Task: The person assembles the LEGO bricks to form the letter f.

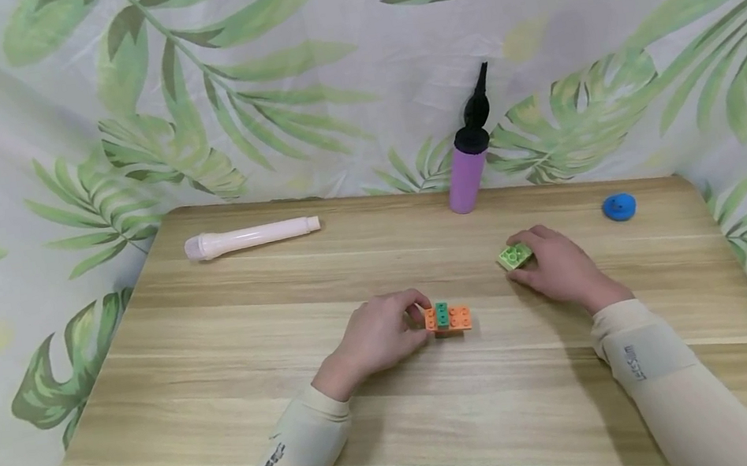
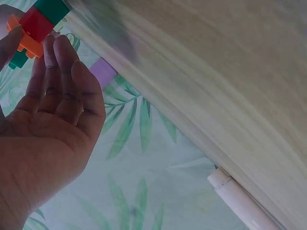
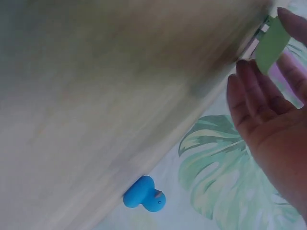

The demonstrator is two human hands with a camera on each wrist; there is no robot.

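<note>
My left hand (image 1: 380,331) pinches the left end of an orange toy brick (image 1: 460,318) between thumb and fingers. A small green brick (image 1: 442,315) sits across its top. In the left wrist view, a red brick (image 2: 36,25) and a dark green brick (image 2: 52,10) are joined below the orange one, the dark green end close to the tabletop. Farther right, my right hand (image 1: 553,263) grips a light green brick (image 1: 515,256) by its edges. The right wrist view shows that light green brick (image 3: 272,45) between thumb and fingertips, close over the table.
At the back left of the wooden table (image 1: 231,444) lies a pale pink microphone-shaped stick (image 1: 252,237). A purple hand pump (image 1: 467,176) with a black top stands at the back edge. A blue toy duck (image 1: 619,207) sits at the back right. Leaf-print cloth (image 1: 297,100) hangs behind.
</note>
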